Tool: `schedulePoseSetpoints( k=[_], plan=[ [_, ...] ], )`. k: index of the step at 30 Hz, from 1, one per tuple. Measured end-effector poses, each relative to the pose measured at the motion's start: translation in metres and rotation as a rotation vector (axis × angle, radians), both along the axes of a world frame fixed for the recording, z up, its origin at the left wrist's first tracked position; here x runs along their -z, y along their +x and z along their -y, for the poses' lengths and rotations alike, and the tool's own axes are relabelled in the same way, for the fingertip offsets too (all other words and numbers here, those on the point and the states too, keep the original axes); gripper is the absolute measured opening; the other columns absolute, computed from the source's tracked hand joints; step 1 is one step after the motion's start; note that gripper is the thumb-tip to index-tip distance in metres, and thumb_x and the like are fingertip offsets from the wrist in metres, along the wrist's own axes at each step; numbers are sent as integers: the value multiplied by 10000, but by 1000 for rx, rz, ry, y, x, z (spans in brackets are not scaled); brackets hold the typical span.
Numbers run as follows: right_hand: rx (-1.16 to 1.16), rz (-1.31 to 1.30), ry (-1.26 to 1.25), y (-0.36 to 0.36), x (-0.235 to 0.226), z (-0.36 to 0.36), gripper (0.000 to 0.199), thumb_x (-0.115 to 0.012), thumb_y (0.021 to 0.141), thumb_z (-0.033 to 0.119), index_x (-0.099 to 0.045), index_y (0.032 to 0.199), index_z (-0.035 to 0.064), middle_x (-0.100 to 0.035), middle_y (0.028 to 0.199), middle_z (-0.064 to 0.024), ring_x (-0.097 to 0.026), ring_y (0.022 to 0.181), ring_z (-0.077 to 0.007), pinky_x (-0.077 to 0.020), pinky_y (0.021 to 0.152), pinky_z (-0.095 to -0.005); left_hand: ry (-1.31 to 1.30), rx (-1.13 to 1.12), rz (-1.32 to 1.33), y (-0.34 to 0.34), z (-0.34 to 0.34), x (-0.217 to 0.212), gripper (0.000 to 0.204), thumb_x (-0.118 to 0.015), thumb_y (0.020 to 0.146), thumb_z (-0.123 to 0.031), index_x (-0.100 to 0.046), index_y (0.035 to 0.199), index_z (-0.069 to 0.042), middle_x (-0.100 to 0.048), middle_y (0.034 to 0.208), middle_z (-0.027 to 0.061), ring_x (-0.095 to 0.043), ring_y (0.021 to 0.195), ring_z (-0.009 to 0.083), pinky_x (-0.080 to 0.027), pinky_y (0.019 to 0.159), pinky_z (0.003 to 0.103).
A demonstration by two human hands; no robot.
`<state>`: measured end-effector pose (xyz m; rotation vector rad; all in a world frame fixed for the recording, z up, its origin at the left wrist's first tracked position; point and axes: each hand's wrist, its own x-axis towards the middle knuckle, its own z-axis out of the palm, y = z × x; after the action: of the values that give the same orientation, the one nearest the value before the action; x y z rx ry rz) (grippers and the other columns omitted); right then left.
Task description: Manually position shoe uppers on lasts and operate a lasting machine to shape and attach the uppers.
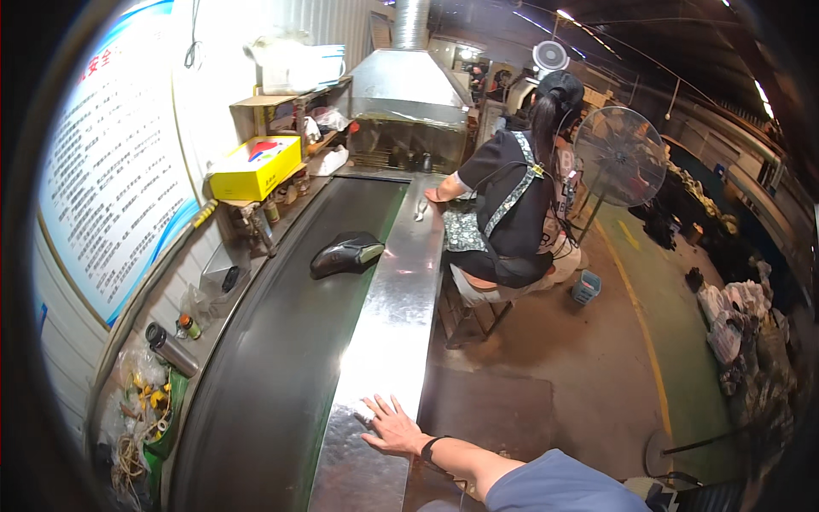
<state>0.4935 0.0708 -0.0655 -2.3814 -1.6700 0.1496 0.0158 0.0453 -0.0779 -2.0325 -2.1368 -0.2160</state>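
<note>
My right hand (pixel 394 428) lies palm down on the shiny metal ledge (pixel 397 320) beside the conveyor belt, fingers spread and nothing in them. A dark band circles its wrist. Farther ahead on the dark conveyor belt (pixel 264 367) rests a single black shoe (pixel 345 254), near the ledge and apart from my hand. My left hand is out of view.
A co-worker (pixel 520 188) sits ahead at the ledge, one hand on it. Left of the belt are a yellow box (pixel 256 166), a steel flask (pixel 171 348) and plastic bags. A metal hood (pixel 409 85) spans the far end; a fan (pixel 618 158) stands right.
</note>
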Motion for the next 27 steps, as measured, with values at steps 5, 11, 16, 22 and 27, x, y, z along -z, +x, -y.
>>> schedulePoseSetpoints(
  k=[5,11,16,22,27],
  plan=[
    [17,-8,75,1,6,9,654,-464,1003,556,-716,986,-48,-305,1635,-185,-265,1506,-378,-205,1216,-601,38,43,-27,10,-8,4,587,-489,1025,-512,-537,1429,-89,-480,1496,224,-466,1368,409,-373,1082,570],
    [10,4,47,2,9,4,649,-448,1009,561,-713,1030,-31,-282,1648,-175,-236,1524,-379,-188,1218,-613,75,-19,-89,-6,17,-3,578,-500,1024,-504,-553,1412,-79,-514,1462,223,-495,1339,404,-394,1072,559],
    [0,-27,-2,5,9,3,659,-453,1005,563,-696,1166,-28,-286,1645,-171,-234,1526,-385,-184,1217,-617,107,-52,-96,-10,32,-8,576,-499,1024,-501,-556,1411,-78,-518,1464,225,-495,1343,409,-391,1075,556],
    [18,-14,-144,-2,8,-3,668,-443,1002,579,-640,1340,38,-272,1651,-164,-243,1518,-399,-193,1217,-609,108,-106,1,-20,38,-5,580,-519,1014,-499,-555,1420,-87,-482,1511,225,-448,1394,418,-357,1083,599],
    [32,-16,-27,-3,12,1,696,-447,995,596,-546,1457,86,-291,1645,-177,-253,1520,-390,-179,1216,-615,31,-62,34,-21,35,-15,576,-549,1008,-470,-534,1435,-84,-447,1532,241,-416,1411,433,-330,1104,614]
  ],
)
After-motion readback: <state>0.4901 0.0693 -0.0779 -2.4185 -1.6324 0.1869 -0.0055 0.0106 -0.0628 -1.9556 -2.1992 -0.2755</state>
